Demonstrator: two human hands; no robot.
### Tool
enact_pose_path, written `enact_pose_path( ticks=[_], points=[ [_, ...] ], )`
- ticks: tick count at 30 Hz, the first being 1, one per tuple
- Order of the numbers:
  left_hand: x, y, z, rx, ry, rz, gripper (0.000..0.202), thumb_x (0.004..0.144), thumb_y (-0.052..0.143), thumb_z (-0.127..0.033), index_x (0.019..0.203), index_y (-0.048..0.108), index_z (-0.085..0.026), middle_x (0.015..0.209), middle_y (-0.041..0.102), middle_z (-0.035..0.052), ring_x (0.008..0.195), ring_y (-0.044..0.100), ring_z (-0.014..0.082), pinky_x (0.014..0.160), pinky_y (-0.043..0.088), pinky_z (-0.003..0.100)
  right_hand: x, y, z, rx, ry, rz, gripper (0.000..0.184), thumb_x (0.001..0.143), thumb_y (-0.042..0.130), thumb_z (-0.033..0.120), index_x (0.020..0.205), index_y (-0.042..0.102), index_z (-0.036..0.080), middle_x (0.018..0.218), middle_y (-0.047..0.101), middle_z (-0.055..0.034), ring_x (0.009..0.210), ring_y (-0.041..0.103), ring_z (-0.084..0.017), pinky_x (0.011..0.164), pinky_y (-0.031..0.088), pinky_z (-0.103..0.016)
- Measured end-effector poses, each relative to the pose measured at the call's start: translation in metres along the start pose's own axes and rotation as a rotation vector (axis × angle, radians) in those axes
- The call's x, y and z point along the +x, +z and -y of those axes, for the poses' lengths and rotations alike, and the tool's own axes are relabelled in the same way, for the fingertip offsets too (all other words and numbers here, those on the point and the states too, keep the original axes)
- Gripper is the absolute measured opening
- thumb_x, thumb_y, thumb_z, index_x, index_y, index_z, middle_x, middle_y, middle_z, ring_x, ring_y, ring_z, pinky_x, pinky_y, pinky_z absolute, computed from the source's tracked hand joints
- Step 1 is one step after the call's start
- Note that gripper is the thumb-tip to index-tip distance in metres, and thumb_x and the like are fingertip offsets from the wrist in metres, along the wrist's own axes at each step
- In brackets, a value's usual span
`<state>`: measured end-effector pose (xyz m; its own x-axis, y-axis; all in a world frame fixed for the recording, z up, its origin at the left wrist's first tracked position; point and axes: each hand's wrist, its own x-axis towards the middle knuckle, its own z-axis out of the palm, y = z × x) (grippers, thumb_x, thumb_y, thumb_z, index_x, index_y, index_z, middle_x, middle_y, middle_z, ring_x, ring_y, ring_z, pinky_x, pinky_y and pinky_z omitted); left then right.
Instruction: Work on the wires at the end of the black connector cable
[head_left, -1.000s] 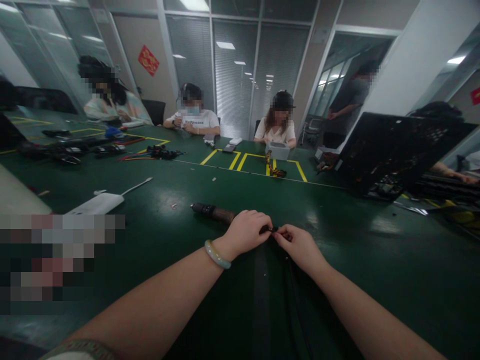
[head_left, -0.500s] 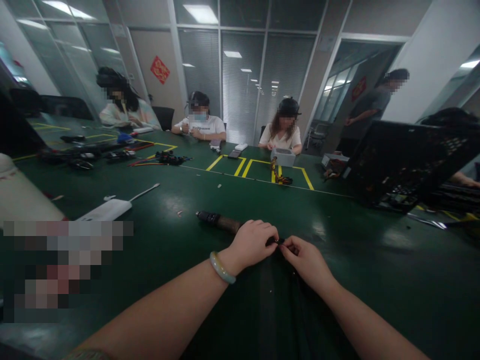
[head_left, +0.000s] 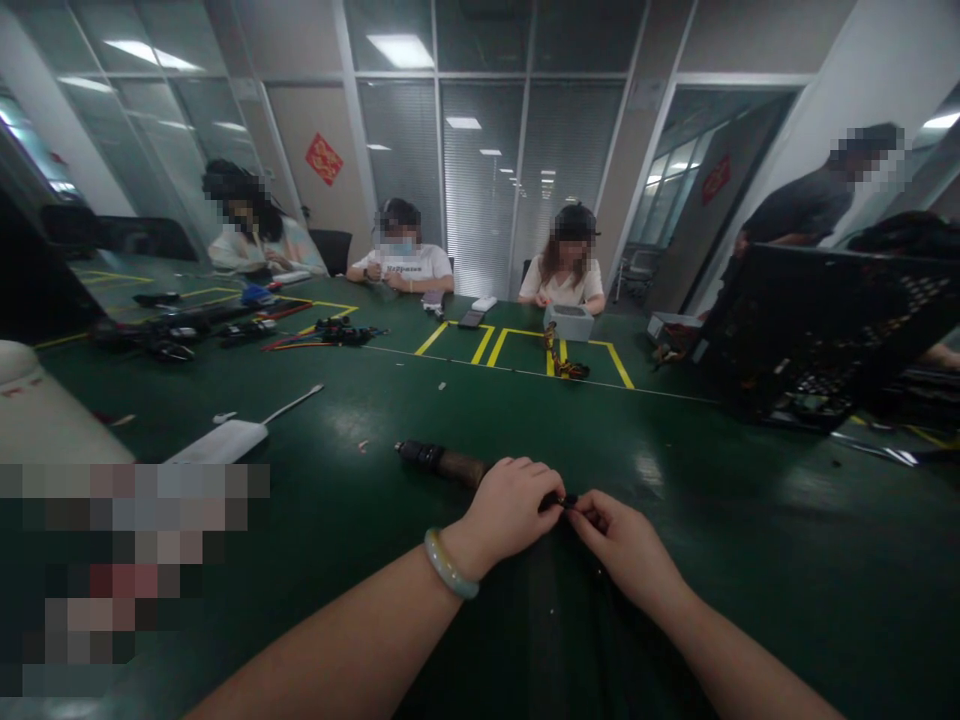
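Observation:
A dark electric screwdriver (head_left: 457, 468) with a brown-covered body lies on the green table, its tip pointing left and away from me. My left hand (head_left: 514, 510), with a pale jade bangle at the wrist, is closed round its rear end and covers that part. Right beside it, my right hand (head_left: 626, 540) pinches a small black piece (head_left: 571, 501), which looks like a cable connector at the tool's tail. The fingertips of both hands nearly meet there. Too little of the piece shows to tell whether it is joined to the screwdriver.
A white adapter (head_left: 221, 442) with a short cable lies at left, near another person's pale sleeve (head_left: 52, 410). Dark cable bundles (head_left: 341, 332) lie farther back. A grey box (head_left: 568, 323) with coloured wires stands across the table. A black computer case (head_left: 802, 330) stands at right.
The whole view has shifted slightly downward in the frame. Both hands keep their places at the screwdriver's rear end. A standing person at the back has moved right.

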<state>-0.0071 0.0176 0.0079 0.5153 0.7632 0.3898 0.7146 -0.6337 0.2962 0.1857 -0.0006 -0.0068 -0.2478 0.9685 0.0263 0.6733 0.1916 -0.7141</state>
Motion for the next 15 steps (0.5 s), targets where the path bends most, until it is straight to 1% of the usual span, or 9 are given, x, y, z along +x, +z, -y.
enact_pose_path(
  ticks=[7,15],
  points=[
    [0.0000,0.0011,-0.0005,-0.007,-0.004,0.007,0.008,0.083,0.064,-0.025,0.091,0.062,-0.023,0.094,0.066,-0.0006,0.091,0.057,0.0194,0.083,0.040,0.034,-0.0003,0.0028,-0.0013,-0.001,0.030,-0.062,0.016,0.088,0.053,0.036,0.084,0.061,0.022,0.073,0.067,0.0019,0.067,0.063,-0.016,0.059,0.041,-0.025],
    [-0.0006,0.0043,0.0024,-0.008,0.005,-0.014,0.007,0.083,0.065,-0.025,0.089,0.062,-0.024,0.092,0.066,-0.0032,0.090,0.057,0.0184,0.082,0.038,0.033,-0.0009,0.0033,-0.0012,0.019,0.018,-0.034,0.016,0.088,0.053,0.036,0.085,0.061,0.022,0.074,0.066,0.0019,0.068,0.063,-0.016,0.058,0.041,-0.024]
  ],
)
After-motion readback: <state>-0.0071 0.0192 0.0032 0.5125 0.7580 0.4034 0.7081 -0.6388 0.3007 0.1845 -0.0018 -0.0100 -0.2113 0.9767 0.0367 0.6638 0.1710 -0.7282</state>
